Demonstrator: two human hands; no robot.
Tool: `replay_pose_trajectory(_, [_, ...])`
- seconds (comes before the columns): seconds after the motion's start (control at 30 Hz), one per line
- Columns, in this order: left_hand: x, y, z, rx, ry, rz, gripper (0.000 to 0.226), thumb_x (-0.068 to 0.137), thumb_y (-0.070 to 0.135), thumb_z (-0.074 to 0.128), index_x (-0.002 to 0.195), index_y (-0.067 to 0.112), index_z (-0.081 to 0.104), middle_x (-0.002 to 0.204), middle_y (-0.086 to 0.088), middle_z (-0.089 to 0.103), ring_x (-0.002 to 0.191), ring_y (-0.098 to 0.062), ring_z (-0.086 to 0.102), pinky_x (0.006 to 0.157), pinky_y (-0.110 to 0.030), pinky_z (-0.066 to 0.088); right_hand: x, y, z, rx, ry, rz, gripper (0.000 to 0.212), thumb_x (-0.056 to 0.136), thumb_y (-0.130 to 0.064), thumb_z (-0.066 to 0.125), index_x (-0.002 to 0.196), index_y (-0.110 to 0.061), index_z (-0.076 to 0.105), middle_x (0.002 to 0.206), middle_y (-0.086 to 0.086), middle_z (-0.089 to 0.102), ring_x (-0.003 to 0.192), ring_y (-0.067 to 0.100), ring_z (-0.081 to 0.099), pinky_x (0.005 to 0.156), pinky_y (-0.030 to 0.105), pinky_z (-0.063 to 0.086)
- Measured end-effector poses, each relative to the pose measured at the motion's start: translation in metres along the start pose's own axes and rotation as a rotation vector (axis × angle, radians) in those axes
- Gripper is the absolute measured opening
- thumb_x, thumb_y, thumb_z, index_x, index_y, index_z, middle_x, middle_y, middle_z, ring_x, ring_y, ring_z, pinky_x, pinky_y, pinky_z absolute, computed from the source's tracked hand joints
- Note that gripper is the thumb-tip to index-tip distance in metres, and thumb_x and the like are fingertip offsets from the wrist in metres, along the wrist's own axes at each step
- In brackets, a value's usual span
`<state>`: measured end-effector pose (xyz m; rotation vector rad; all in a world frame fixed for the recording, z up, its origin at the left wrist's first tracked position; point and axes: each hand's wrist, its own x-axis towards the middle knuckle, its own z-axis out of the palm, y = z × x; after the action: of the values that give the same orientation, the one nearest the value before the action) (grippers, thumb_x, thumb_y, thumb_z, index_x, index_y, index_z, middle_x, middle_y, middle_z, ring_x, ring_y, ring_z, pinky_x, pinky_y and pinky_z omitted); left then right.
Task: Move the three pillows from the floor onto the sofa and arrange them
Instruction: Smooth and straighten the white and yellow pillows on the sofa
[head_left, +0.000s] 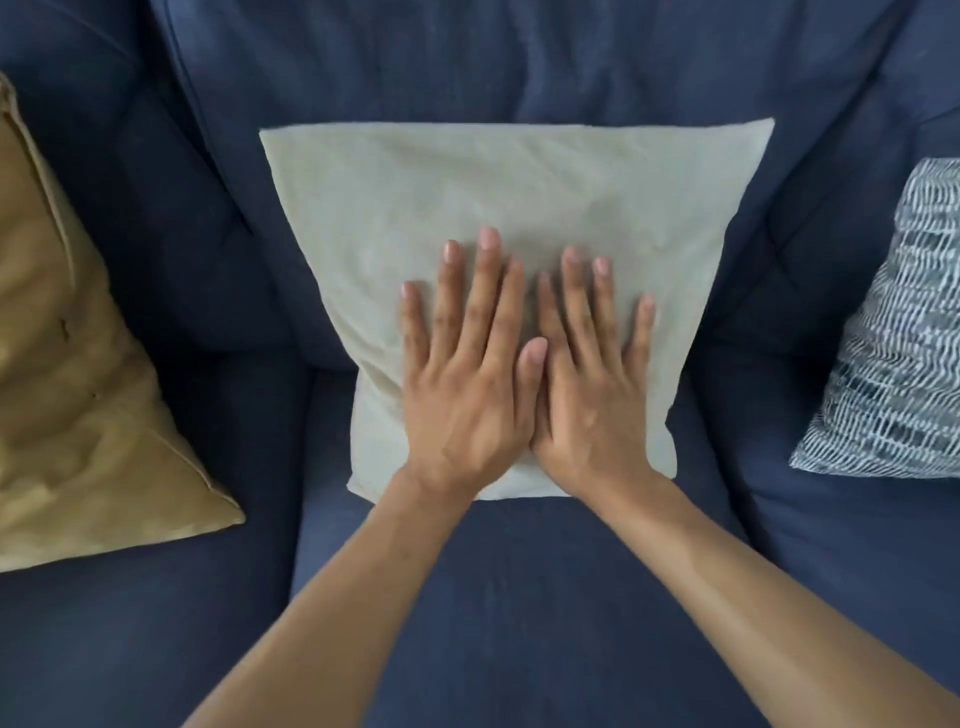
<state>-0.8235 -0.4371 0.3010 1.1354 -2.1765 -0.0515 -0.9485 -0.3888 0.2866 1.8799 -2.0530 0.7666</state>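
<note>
A pale grey-green pillow (514, 192) leans against the back of the dark blue sofa (519, 597), on its middle seat. My left hand (467, 379) and my right hand (592, 379) lie flat on the pillow's lower half, side by side, fingers spread, thumbs overlapping. Neither hand grips anything. A tan pillow (83, 395) leans at the left end of the sofa. A blue and white patterned pillow (898, 343) leans at the right end, cut off by the frame edge.
Bare blue seat cushion lies between the pillows and in front of the middle one, under my forearms. The sofa's back cushions fill the top of the view. The floor is out of sight.
</note>
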Motion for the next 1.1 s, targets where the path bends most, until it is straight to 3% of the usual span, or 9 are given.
replay_pose_trajectory(0.13, [-0.009, -0.039, 0.020, 0.153, -0.004, -0.092, 0.065, 0.114, 0.040, 0.028, 0.169, 0.006, 0.026, 0.177, -0.018, 0.021, 0.164, -0.040, 0.020, 0.130, -0.068, 0.016, -0.006, 0.030, 0.018, -0.105, 0.005, -0.009, 0.066, 0.118, -0.041, 0.035, 0.170, -0.001, 0.029, 0.178, 0.025, 0.024, 0.165, 0.048, 0.022, 0.129, 0.077, 0.014])
replay_pose_trajectory(0.27, [-0.008, -0.094, 0.011, 0.208, 0.013, -0.153, 0.067, 0.115, 0.044, 0.015, 0.170, 0.006, 0.016, 0.178, -0.021, 0.017, 0.165, -0.040, 0.015, 0.131, -0.068, 0.013, -0.001, 0.065, 0.020, -0.142, 0.023, 0.024, 0.069, 0.118, -0.045, 0.028, 0.172, -0.002, 0.024, 0.179, 0.024, 0.023, 0.166, 0.047, 0.020, 0.129, 0.077, 0.014])
replay_pose_trajectory(0.37, [-0.001, -0.123, -0.005, 0.171, 0.050, -0.253, 0.069, 0.115, 0.046, 0.009, 0.170, 0.004, 0.013, 0.178, -0.023, 0.013, 0.166, -0.040, 0.010, 0.131, -0.067, 0.011, 0.004, 0.085, 0.015, -0.096, 0.060, 0.154, 0.069, 0.119, -0.047, 0.023, 0.173, -0.003, 0.018, 0.180, 0.026, 0.018, 0.167, 0.048, 0.014, 0.130, 0.077, 0.008])
replay_pose_trajectory(0.47, [-0.003, -0.114, -0.019, 0.103, 0.129, -0.295, 0.067, 0.116, 0.041, 0.014, 0.168, -0.001, 0.017, 0.176, -0.028, 0.014, 0.165, -0.045, 0.011, 0.131, -0.068, 0.010, -0.001, 0.076, 0.004, -0.030, 0.108, 0.242, 0.070, 0.118, -0.045, 0.025, 0.171, 0.002, 0.020, 0.178, 0.031, 0.016, 0.166, 0.052, 0.012, 0.129, 0.078, 0.005])
replay_pose_trajectory(0.63, [-0.029, -0.026, -0.008, -0.077, 0.146, -0.238, 0.066, 0.114, 0.034, 0.021, 0.166, -0.005, 0.020, 0.175, -0.031, 0.014, 0.164, -0.048, 0.008, 0.131, -0.067, 0.007, -0.032, 0.003, 0.013, 0.103, 0.094, 0.037, 0.069, 0.116, -0.044, 0.029, 0.167, 0.002, 0.027, 0.174, 0.035, 0.024, 0.164, 0.055, 0.019, 0.129, 0.079, 0.008])
replay_pose_trajectory(0.73, [-0.045, 0.002, 0.022, -0.185, 0.133, -0.221, 0.066, 0.111, 0.032, 0.027, 0.167, -0.001, 0.019, 0.175, -0.030, 0.016, 0.165, -0.047, 0.008, 0.130, -0.069, 0.007, -0.050, -0.009, 0.042, 0.101, 0.123, 0.031, 0.066, 0.118, -0.042, 0.027, 0.166, 0.002, 0.028, 0.171, 0.033, 0.031, 0.163, 0.050, 0.023, 0.130, 0.077, 0.012])
replay_pose_trajectory(0.93, [-0.067, -0.062, 0.058, -0.024, 0.156, -0.356, 0.070, 0.113, 0.041, 0.017, 0.167, -0.003, 0.019, 0.175, -0.030, 0.017, 0.164, -0.046, 0.012, 0.129, -0.071, 0.011, -0.057, 0.038, 0.065, -0.013, 0.144, 0.038, 0.077, 0.114, -0.049, 0.019, 0.165, 0.007, 0.031, 0.170, 0.037, 0.032, 0.160, 0.057, 0.027, 0.129, 0.077, 0.014])
replay_pose_trajectory(1.1, [-0.080, -0.097, 0.030, -0.066, 0.117, -0.525, 0.063, 0.116, 0.034, 0.022, 0.171, 0.004, 0.010, 0.180, -0.018, 0.004, 0.168, -0.035, 0.000, 0.132, -0.064, 0.005, -0.055, 0.061, 0.044, 0.046, 0.170, 0.313, 0.072, 0.116, -0.041, 0.027, 0.168, 0.008, 0.021, 0.176, 0.036, 0.017, 0.165, 0.054, 0.013, 0.129, 0.077, 0.007])
